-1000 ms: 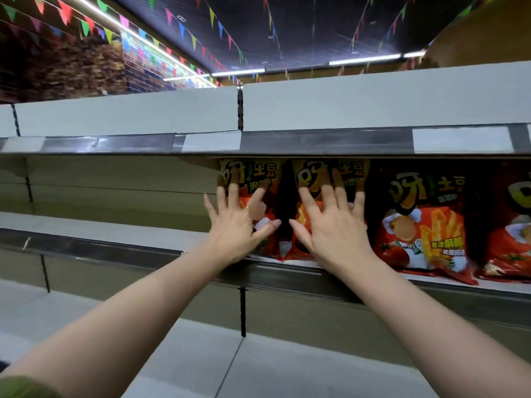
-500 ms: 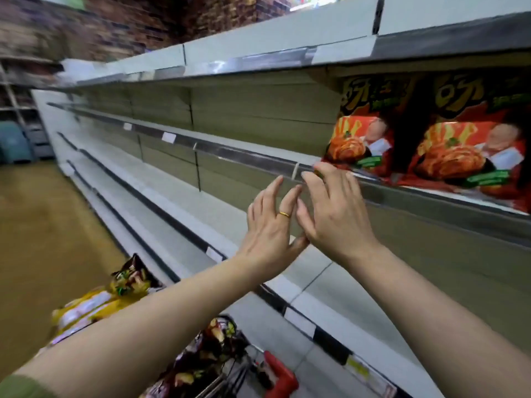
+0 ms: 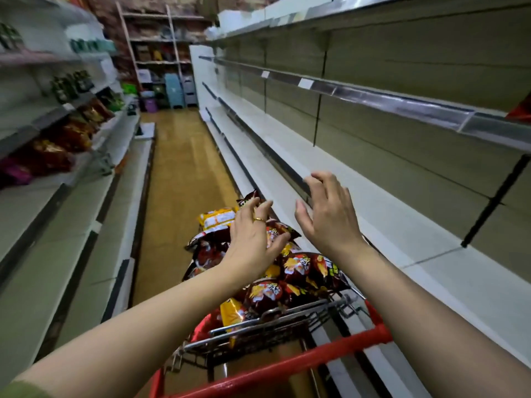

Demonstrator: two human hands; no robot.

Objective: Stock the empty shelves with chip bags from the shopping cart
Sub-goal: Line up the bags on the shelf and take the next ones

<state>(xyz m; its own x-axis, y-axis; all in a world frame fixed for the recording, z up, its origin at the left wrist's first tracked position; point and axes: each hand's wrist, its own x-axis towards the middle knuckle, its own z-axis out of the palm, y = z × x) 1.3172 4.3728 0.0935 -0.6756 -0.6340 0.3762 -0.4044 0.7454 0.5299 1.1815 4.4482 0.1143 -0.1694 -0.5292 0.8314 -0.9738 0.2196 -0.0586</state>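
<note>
1. Brown aisle floor (image 3: 178,168) is seen in the head view, running away to a cluttered back rack (image 3: 156,53), with shelving on both sides.
2. Empty shelves (image 3: 373,202) are ranged along the right, pale boards bare behind metal price rails. A red bag corner (image 3: 521,110) is glimpsed on an upper tier at the far right edge.
3. Stocked shelves (image 3: 57,142) on the left are blurred, and only dark red packets can be made out.
4. The shopping cart (image 3: 287,366) is set close against the right-hand shelving, red handle nearest the camera. Chip bags (image 3: 301,268) are heaped in its wire basket, with a yellow bag (image 3: 218,218) toward the far end.
5. The left hand (image 3: 253,239), a ring (image 3: 260,219) worn on it, is held over the heap, fingers spread and nothing gripped. Contact with the bags cannot be told.
6. The right hand (image 3: 330,219) is raised over the cart's right edge, fingers apart and loosely bent, nothing held.
7. Open floor is left beside the cart on its left.
</note>
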